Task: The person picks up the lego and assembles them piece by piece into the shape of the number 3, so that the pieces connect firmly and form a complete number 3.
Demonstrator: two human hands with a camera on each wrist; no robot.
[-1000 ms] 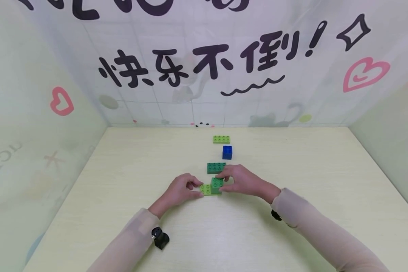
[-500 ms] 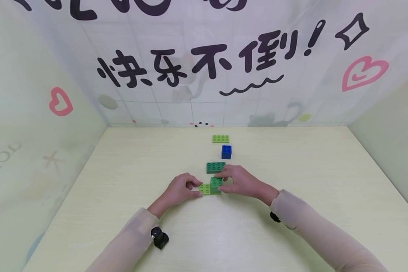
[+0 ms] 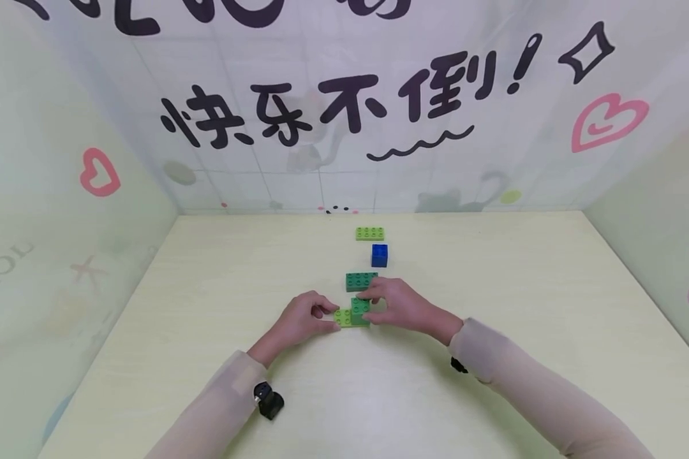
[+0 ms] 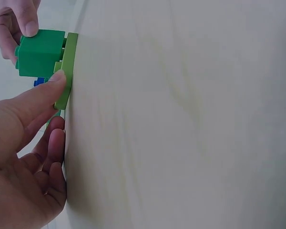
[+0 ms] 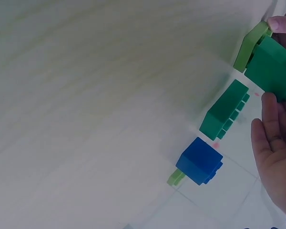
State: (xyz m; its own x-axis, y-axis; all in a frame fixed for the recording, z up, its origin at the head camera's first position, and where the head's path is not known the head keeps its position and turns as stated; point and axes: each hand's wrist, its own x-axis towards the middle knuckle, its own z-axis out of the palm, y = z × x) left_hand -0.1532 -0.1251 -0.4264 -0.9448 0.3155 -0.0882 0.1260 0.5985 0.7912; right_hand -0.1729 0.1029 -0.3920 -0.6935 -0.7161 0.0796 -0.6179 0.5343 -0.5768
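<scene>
My left hand [image 3: 301, 320] pinches the left end of a lime green building plate [image 3: 342, 317] on the table, thumb at its near side. Over the plate's right half sits a bright green, nearly square building block [image 3: 360, 310], which my right hand [image 3: 406, 306] holds between thumb and fingers. In the left wrist view, the plate's studs show in a narrow gap under the green block [image 4: 42, 52]. The right wrist view also has the block [image 5: 270, 67] at a slight tilt against the plate [image 5: 250, 47].
Just behind the hands lies a dark green brick [image 3: 360, 282]. Farther back stand a blue block [image 3: 379, 255] and a second lime plate [image 3: 370, 234], roughly in line. Printed cloth walls [image 3: 344, 172] close off the table's back and sides.
The whole head view has shifted slightly, so everything appears a little farther left. Both hands keep their grips, and the bricks keep nearly the same arrangement.
</scene>
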